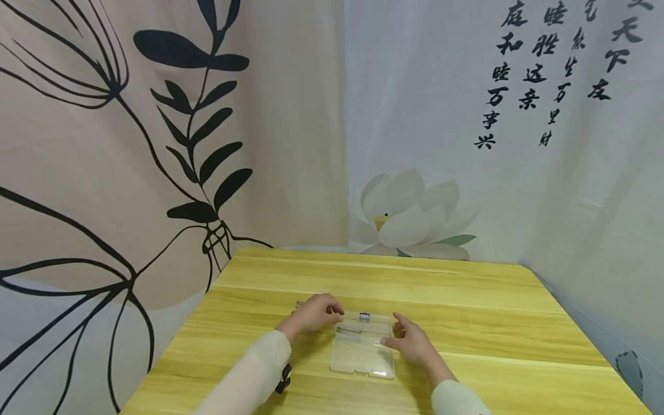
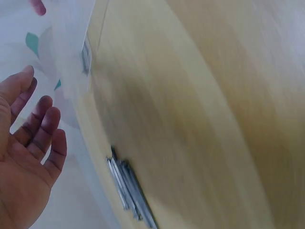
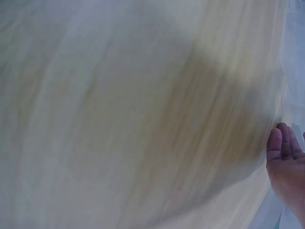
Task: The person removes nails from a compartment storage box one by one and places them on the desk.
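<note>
A clear plastic case (image 1: 362, 356) lies unfolded on the table, its two halves joined by a hinge across the middle. Inside its far half are a slim metal piece (image 1: 349, 330) and a small dark-and-white piece (image 1: 365, 317). My left hand (image 1: 319, 312) hovers by the case's far left corner, fingers loosely bent; the left wrist view shows the palm holding nothing. At the right side my right hand (image 1: 412, 341) has its thumb by the case's edge and its fingers extended. Several slim silver rods (image 2: 129, 191) lie in a bunch beyond my left hand.
The case rests on a yellow wood-grain table (image 1: 467, 305) with rounded far corners. A small black object (image 1: 283, 379) shows beside my left forearm, partly covered by the sleeve. Behind the table hangs a printed curtain (image 1: 290, 115).
</note>
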The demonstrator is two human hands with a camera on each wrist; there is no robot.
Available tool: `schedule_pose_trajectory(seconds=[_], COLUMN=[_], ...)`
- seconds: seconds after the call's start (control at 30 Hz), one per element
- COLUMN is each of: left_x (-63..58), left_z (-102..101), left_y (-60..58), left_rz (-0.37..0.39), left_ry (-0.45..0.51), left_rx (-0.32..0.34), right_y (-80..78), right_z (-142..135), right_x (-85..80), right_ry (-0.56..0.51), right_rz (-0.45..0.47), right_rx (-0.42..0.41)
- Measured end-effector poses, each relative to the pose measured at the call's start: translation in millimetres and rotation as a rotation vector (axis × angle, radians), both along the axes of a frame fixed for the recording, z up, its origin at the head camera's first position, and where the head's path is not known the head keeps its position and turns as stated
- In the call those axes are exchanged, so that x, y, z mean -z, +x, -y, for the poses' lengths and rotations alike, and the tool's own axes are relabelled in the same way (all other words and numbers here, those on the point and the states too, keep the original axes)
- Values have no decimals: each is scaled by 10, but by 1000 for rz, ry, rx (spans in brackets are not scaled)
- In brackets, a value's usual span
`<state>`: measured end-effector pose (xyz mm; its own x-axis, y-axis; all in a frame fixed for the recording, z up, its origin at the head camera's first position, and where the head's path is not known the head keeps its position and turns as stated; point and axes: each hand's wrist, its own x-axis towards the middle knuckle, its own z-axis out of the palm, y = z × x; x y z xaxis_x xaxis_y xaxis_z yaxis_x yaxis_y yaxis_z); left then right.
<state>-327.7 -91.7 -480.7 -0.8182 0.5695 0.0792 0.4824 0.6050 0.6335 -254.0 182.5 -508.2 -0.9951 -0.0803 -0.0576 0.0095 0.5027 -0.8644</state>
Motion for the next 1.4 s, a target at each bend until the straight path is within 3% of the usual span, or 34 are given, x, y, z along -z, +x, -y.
schedule_pose_trajectory(seconds=[0.27, 0.4, 0.77, 1.03, 1.4], left_x=[124, 160, 164, 155, 175], left_z=[-107, -108, -103, -112, -109], left_y=[-8, -17, -3, -1, -12], left_rz=[-38, -21, 24, 4, -30], left_ry=[-35, -41, -41, -53, -124], left_rx=[15, -1, -3, 51, 42], right_y=[-45, -52, -60, -48, -59], right_z=[40, 57, 83, 73, 81], right_x=[35, 48, 54, 53, 77], right_ry=[-1, -1, -13, 4, 14], right_rz=[7, 13, 8, 5, -5], right_rx=[4, 4, 2, -1, 7])
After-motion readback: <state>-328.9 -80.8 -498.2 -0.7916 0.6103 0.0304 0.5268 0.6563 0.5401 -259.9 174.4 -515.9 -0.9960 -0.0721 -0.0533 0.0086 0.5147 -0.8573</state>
